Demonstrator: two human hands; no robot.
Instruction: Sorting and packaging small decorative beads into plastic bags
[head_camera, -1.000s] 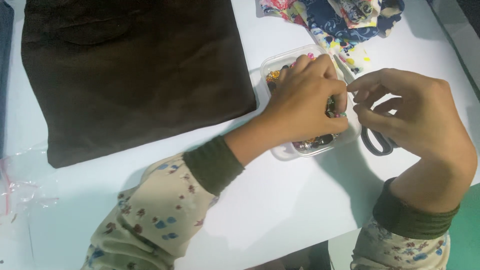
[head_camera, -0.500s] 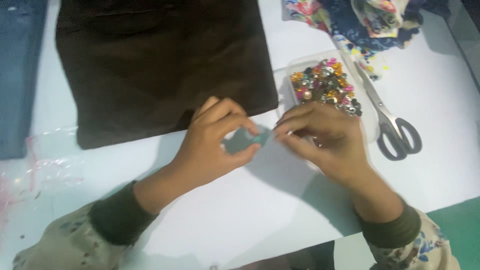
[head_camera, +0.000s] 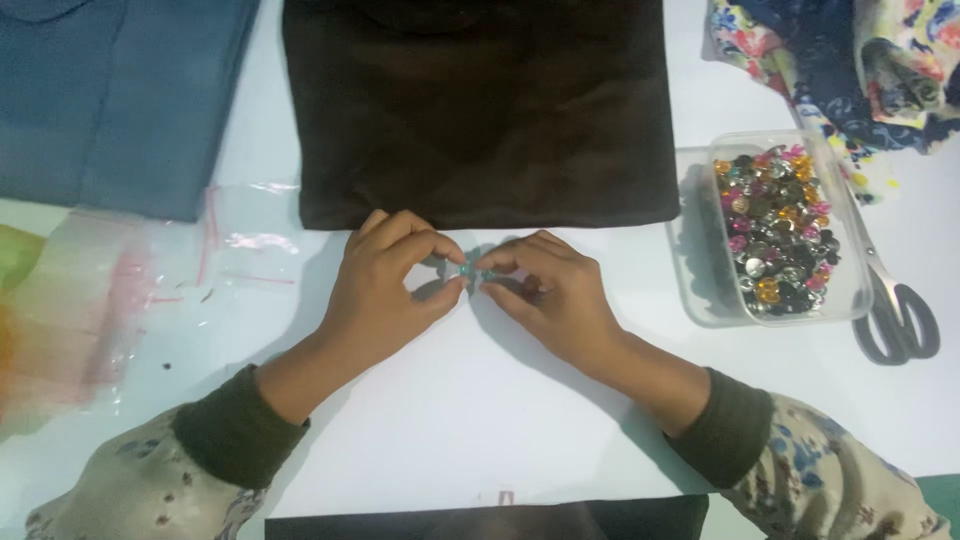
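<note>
My left hand and my right hand meet at the middle of the white table, just below the folded dark brown cloth. Between the fingertips of both hands sits a small shiny bead, pinched from both sides. A clear plastic box full of several coloured beads stands to the right of my right hand.
Grey-handled scissors lie right of the box. Flowered fabric is piled at the top right. Blue folded cloth lies at the top left, clear plastic bags at the left, and another dark cloth at the near edge.
My left hand has left the bead box and both hands have come together at the table's middle, holding a small bead. The view has shifted so the box and scissors sit further right.
</note>
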